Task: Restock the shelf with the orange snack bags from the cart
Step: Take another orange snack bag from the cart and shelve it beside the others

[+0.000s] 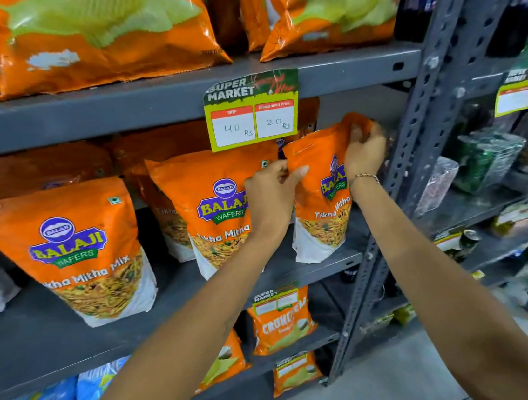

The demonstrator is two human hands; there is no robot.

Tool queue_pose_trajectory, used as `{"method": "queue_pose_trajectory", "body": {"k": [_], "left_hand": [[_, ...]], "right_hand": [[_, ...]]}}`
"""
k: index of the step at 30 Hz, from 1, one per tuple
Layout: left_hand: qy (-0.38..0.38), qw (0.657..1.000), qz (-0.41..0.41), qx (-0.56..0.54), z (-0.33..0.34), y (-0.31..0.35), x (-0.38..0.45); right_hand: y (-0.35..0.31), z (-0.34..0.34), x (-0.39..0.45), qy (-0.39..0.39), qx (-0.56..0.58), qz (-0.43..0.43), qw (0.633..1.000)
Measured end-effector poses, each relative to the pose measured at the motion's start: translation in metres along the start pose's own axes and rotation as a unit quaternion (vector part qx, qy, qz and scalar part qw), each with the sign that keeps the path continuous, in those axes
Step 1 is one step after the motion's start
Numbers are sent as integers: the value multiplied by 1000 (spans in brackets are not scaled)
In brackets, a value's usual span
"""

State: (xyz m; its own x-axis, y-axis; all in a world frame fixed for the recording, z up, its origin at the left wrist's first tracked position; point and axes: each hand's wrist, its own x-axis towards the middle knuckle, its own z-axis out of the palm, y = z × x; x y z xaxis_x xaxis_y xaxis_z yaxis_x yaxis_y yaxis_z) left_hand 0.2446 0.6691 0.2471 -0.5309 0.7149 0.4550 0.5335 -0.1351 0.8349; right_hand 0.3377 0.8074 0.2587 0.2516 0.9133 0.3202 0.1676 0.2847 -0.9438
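Observation:
An orange Balaji snack bag [320, 199] stands upright at the right end of the grey middle shelf [57, 338]. My left hand [270, 192] pinches its upper left edge. Its top right corner is gripped by my right hand [364, 151], which wears a thin bracelet. Two more orange Balaji bags stand to its left: one [213, 206] just beside it, partly behind my left hand, and one [86, 251] further left. More orange bags sit behind them. The cart is out of view.
A yellow price tag [254, 114] hangs from the upper shelf edge above the bags. Larger orange bags [96, 37] fill the top shelf. A perforated grey upright [419, 121] stands right of my right hand. Orange and blue bags fill lower shelves; dark goods fill the neighbouring rack.

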Motion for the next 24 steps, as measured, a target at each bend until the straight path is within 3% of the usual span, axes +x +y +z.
{"method": "queue_pose_trajectory", "body": {"k": [8, 13, 17, 20, 24], "left_hand": [[-55, 998, -22, 13, -21, -20, -30], [-64, 996, -55, 33, -79, -53, -52], [-52, 991, -111, 56, -152, -95, -78], [-69, 974, -182, 113, -210, -127, -100], [-87, 928, -307, 194, -281, -161, -117]], "right_hand": [[31, -14, -38, -71, 21, 6, 997], [36, -8, -143, -18, 22, -119, 992], [22, 14, -232, -205, 83, -159, 962], [22, 47, -274, -386, 30, -155, 909], [23, 94, -300, -533, -98, -74, 837]]}}
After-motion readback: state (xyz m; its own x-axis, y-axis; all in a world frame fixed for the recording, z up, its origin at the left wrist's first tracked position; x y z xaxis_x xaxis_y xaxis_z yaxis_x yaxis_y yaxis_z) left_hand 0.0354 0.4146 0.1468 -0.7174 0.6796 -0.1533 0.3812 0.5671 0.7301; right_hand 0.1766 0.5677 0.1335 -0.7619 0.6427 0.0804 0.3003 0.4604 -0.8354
